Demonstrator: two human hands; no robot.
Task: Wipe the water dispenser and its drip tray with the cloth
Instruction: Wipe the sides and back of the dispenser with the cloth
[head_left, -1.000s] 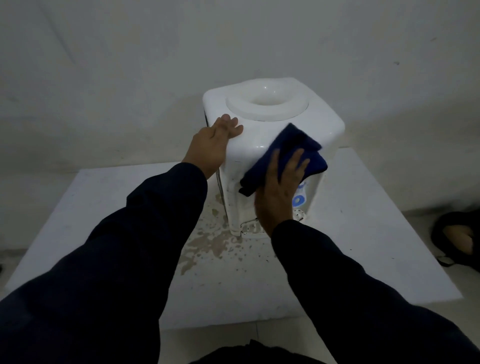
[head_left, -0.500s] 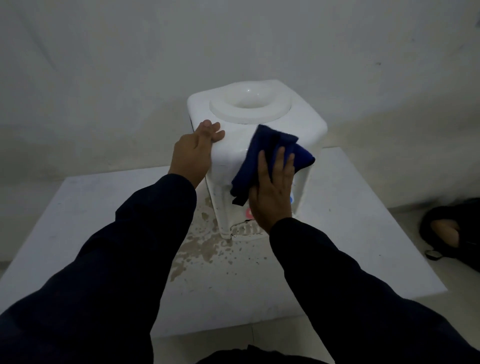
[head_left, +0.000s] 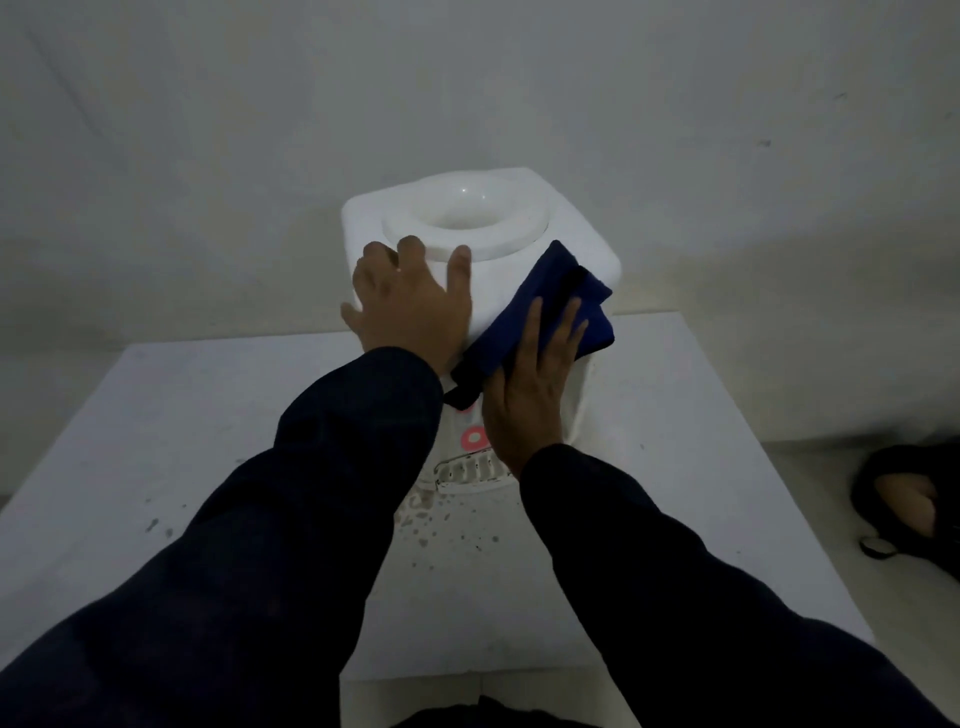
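Observation:
A white tabletop water dispenser (head_left: 582, 249) stands on a white table, its round bottle socket bare on top. My left hand (head_left: 410, 301) lies flat with spread fingers on the dispenser's top front left corner. My right hand (head_left: 530, 384) presses a dark blue cloth (head_left: 550, 296) flat against the upper front face. The cloth reaches up over the front right top edge. Below my right hand a red tap (head_left: 472, 439) and the slotted drip tray (head_left: 467, 470) show partly; the other tap is hidden.
The white table (head_left: 701, 493) carries brown stains and splashes (head_left: 441, 525) in front of the dispenser. A plain wall stands close behind. At the far right, on the floor, a foot in a dark sandal (head_left: 909, 499) is visible.
My left hand has slid from the dispenser's left side onto its top front corner. My right hand and the cloth stay on the front face, and the view has shifted to face the dispenser more squarely.

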